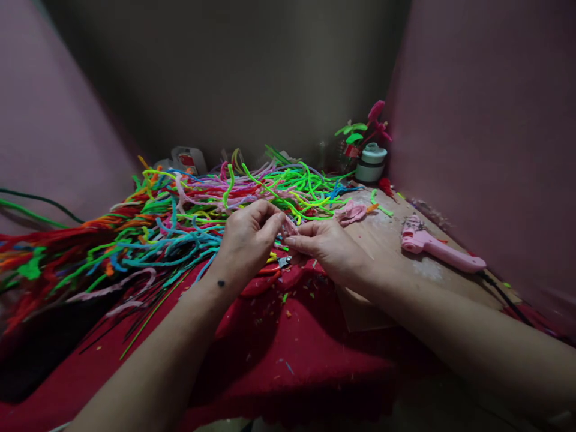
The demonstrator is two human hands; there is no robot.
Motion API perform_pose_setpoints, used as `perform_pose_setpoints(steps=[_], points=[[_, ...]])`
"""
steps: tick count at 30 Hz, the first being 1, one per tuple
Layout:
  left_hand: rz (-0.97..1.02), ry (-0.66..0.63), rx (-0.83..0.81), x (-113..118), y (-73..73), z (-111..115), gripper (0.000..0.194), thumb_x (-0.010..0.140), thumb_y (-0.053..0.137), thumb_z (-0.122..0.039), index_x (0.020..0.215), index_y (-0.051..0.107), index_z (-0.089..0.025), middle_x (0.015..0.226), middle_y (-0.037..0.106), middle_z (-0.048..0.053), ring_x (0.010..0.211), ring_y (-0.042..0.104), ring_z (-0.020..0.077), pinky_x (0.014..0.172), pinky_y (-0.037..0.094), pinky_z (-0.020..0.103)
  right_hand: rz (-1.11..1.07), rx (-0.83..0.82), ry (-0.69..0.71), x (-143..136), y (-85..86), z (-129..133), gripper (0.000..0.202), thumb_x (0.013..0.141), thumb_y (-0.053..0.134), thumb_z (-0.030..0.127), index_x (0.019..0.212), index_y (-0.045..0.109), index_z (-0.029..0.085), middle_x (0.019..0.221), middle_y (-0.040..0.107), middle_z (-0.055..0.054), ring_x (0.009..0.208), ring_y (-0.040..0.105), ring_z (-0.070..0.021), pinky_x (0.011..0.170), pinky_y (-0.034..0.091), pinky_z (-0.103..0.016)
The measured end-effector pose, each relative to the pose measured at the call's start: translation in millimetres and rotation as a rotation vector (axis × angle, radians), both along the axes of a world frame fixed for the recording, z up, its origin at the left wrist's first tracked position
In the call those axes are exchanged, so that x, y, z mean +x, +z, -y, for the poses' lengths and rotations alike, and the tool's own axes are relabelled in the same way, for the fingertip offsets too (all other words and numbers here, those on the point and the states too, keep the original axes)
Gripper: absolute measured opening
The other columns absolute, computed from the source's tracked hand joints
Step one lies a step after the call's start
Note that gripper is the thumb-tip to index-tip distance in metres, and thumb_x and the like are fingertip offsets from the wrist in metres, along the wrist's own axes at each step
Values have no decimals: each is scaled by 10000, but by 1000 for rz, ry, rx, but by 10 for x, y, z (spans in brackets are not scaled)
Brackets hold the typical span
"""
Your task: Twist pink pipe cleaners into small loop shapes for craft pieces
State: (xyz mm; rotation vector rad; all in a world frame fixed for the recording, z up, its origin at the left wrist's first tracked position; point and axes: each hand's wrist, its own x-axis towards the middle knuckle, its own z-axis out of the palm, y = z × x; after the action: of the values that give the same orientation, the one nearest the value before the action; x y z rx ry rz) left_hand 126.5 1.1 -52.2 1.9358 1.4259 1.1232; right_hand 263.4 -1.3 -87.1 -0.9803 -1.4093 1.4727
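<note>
My left hand (pixel 252 234) and my right hand (pixel 326 249) meet over the front of the table, both closed in a pinch. Between their fingertips is a short pale pink pipe cleaner (pixel 290 227), mostly covered by the fingers. Just below the hands lie pliers (pixel 283 262) with a small metal head and red and yellow handles, partly hidden by my left hand. Behind the hands spreads a big heap of coloured pipe cleaners (pixel 270 186). A flattened pink pipe-cleaner piece with an orange tip (pixel 351 212) rests beyond my right hand.
A pink corded hand tool (pixel 441 249) lies on a board (pixel 382 231) at the right. A white jar (pixel 372 163) stands near pipe-cleaner flowers (pixel 377 114) at the back. Red cloth (pixel 297 348) with scattered clippings covers the front. Thin dark stems (pixel 148 309) lie at the left.
</note>
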Motion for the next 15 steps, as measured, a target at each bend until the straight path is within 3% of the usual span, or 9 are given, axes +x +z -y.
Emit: perform_pose_setpoints(steps=[5,10,15], points=[[92,-4,-107,37,-30,0,138,765,481,-164,629,505,-164,414,467,-60,379,396,67,405,324,177,0,58,-9,-9,-62,-7,230,709,615,267,531,576,127,486,499,23,458,393,-65,480,294,-226],[159,-42,-170,16,-35,-31,109,754,509,-178,653,473,-166,430,460,-70,356,375,51,371,287,164,-17,7,-1,-13,-7,27,236,688,617,233,492,540,126,466,482,27,445,381,-62,489,303,-237],[238,-242,-310,-79,3,-60,131,738,586,-276,771,570,-151,529,539,-45,372,376,42,356,253,163,-34,-26,44,2,55,26,257,627,681,258,489,501,137,448,442,47,430,361,-56,468,280,-238]])
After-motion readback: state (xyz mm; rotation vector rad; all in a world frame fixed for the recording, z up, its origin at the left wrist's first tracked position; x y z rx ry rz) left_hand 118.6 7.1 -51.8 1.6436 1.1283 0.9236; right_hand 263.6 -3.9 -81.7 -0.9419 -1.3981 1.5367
